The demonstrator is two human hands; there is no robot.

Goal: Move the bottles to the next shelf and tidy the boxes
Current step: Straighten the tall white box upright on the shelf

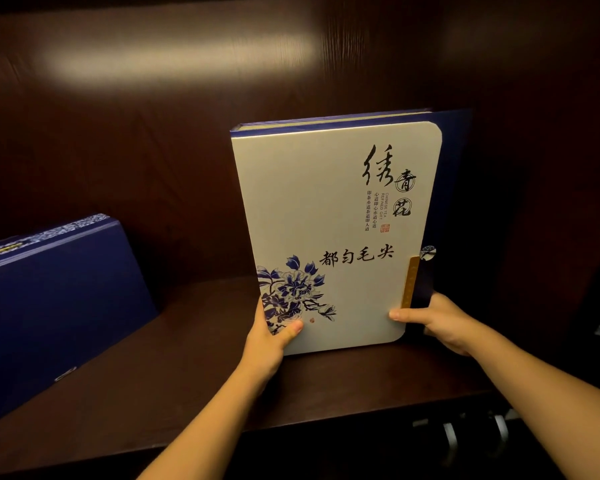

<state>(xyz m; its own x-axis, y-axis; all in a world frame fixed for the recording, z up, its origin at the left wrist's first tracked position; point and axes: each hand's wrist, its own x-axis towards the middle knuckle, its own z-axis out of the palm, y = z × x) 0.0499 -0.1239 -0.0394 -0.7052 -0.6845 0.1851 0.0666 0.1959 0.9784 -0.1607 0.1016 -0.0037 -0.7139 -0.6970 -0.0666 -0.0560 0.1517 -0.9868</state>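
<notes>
A large flat white gift box [333,216] with black calligraphy, a blue flower print and dark blue edges stands upright on the dark wooden shelf [187,382], right of centre. My left hand [274,337] grips its lower left corner, thumb on the front face. My right hand [440,323] holds its lower right edge, thumb on the front beside a gold strip. A second dark blue box [56,299] leans tilted at the shelf's left end. No bottles are in view.
The shelf has a dark wooden back panel [187,133] with a light reflection near the top. Below the shelf's front edge at the lower right, some metallic objects [465,434] show dimly in the dark.
</notes>
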